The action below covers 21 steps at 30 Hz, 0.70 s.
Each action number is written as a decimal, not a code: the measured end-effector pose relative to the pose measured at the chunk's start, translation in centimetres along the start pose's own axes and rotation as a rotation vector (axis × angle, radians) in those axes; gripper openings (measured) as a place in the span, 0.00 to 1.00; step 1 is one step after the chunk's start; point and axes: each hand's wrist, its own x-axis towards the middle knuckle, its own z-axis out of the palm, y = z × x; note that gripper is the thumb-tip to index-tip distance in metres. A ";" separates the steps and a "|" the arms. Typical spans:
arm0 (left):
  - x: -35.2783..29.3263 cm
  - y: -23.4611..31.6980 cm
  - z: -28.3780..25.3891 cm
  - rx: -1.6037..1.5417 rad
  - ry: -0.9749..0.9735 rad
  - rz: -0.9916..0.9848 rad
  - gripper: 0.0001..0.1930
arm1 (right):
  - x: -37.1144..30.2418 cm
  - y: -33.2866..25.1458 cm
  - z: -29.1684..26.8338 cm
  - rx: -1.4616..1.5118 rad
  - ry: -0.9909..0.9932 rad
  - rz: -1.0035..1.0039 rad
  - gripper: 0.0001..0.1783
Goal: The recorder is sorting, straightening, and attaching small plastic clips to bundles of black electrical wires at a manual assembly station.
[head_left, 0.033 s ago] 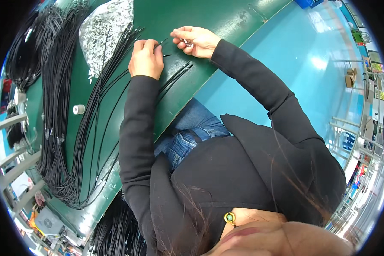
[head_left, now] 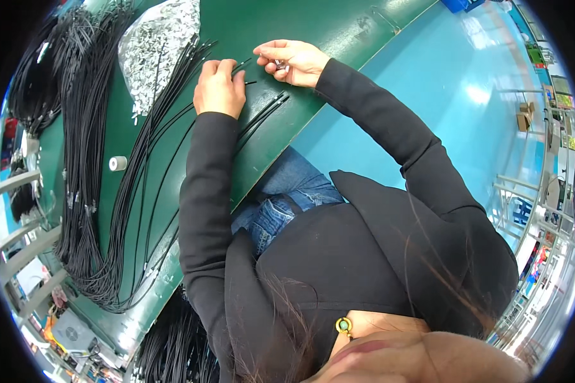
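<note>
My left hand (head_left: 218, 87) is closed round thin black cables (head_left: 241, 64), whose ends poke out past the thumb and fingers to the right. Just across from those ends is my right hand (head_left: 295, 62), thumb and forefinger pinched together. Small shiny metal pieces (head_left: 280, 64) lie in its curled fingers; what sits between the fingertips is too small to make out. More black cables (head_left: 265, 115) with dark tips lie on the green table below the two hands. A clear plastic bag (head_left: 160, 54) full of small silvery pieces rests behind my left hand.
Long bundles of black cable (head_left: 83, 140) cover the left side of the green table (head_left: 249, 19). A small white roll (head_left: 117, 163) lies among them. The table's edge runs diagonally, with blue floor (head_left: 415, 83) to the right. More cables (head_left: 172, 345) hang below the edge.
My right hand's fingertips have shifted very slightly left, toward the cable ends. My left hand is nearly still, and everything else looks the same.
</note>
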 end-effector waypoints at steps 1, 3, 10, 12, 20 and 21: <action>-0.1 -0.6 0.4 0.081 -0.017 0.065 0.05 | 0.0 0.0 0.1 -0.016 0.014 -0.006 0.10; -0.1 -1.1 0.8 0.242 -0.051 0.198 0.03 | -0.2 0.2 -0.1 -0.041 0.002 -0.026 0.11; -0.7 0.2 -0.7 0.051 0.111 0.131 0.03 | -0.5 0.1 -0.1 -0.284 0.086 -0.118 0.13; -0.9 0.4 -0.7 -0.003 0.077 0.072 0.03 | -0.4 0.0 -0.2 -0.339 0.011 -0.141 0.12; -1.5 0.9 -0.9 0.042 0.044 0.095 0.02 | -0.1 0.5 0.1 -0.442 -0.050 -0.182 0.10; -1.6 1.1 -0.9 0.052 0.031 0.122 0.02 | -0.1 0.5 0.1 -0.502 -0.043 -0.198 0.10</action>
